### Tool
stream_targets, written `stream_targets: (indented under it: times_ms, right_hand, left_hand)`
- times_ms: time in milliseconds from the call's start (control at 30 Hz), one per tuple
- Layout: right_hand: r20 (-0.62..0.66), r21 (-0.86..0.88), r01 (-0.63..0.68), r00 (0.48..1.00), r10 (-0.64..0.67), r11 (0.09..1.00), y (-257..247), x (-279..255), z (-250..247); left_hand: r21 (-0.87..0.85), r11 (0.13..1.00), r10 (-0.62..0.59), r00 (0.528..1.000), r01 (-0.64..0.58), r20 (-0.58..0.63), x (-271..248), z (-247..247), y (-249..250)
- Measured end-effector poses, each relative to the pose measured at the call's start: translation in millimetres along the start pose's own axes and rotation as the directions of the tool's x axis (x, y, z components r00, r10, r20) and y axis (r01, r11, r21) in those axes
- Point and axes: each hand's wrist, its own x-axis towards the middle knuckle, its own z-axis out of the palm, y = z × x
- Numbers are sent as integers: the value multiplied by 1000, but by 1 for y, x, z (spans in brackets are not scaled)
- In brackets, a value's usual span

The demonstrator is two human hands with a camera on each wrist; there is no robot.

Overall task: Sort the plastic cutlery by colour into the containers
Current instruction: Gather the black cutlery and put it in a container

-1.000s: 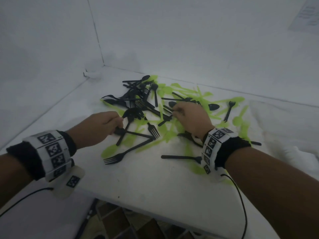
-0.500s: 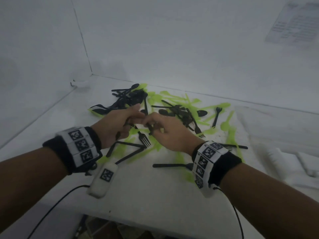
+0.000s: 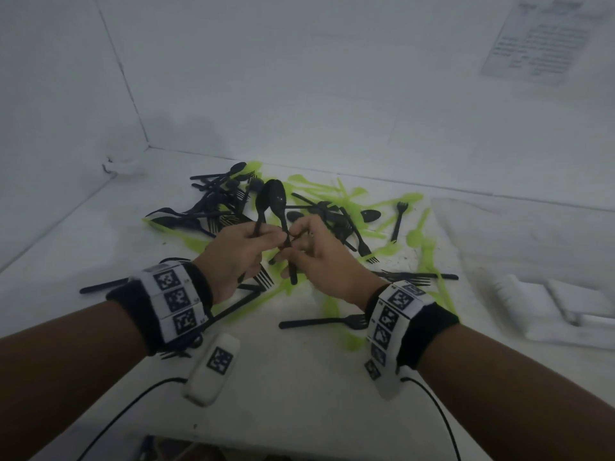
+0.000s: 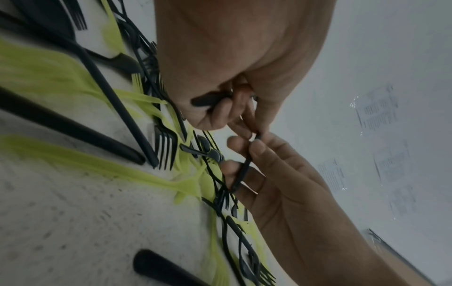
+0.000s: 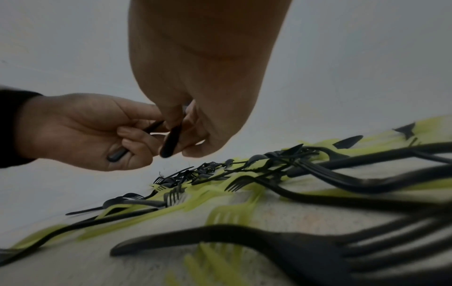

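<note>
Left hand pinches one black spoon, right hand another; bowls at twelve o'clock above the fingers.

I can't read any text: the sheet on the wall carries printed lines too blurred to make out, and my wristbands show only square coded markers.

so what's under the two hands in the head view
Under the left hand and right hand, black forks and green cutlery lie crossed on the white table. Whatever lies directly beneath the palms is covered.
</note>
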Motion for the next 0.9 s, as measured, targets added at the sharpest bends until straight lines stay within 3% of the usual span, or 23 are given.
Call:
stream_targets:
  times_ms: [133,333,567,667,733,833,900]
  right_hand:
    - [50,159,-101,994,94,982,-3,0,-6]
    - [42,174,-85,996,79,981,0,-3,-15]
    - [135,482,-208,977,163,851,6,-3,-18]
    - [-28,563,-189,969,247,804,8,2,-24]
    - [-253,506,-160,912,323,847,11,6,-35]
    - [-474,323,-273,782,404,906,17,10,-60]
    - [-476,198,-330,791,385,923,18,8,-74]
  left_hand:
    - [64,997,36,998,-33,-57,3,8,0]
    - [169,980,105,994,-100,-17,5,17,4]
    - [60,994,87,994,-91,61,4,18,8]
    - [-8,998,65,998,-65,-16,10,13,10]
    - [-9,997,72,993,-73,-92,15,8,10]
    - [281,953,143,986,-116,-80,16,4,8]
    - [476,865,181,983,-159,-1,19,3,3]
